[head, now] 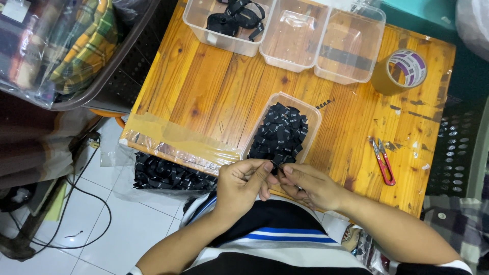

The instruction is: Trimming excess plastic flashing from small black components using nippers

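Two hands meet at the bench's (pixel 214 97) near edge: left hand (pixel 244 183) and right hand (pixel 310 186) both pinch one small black label (pixel 276 165), just beside the clear tray (pixel 315 114) heaped with more. Red snips (pixel 383 160) lie toward the right edge, tape roll (pixel 402 70) near the far right corner.

Small home garment workshop, wooden bench (pixel 204 86) carrying clear tubs (pixel 336 46) of black woven labels (pixel 282 132), thread snips (pixel 383 160) lying nearby, bagged plaid clothing (pixel 76 46) sitting beside it
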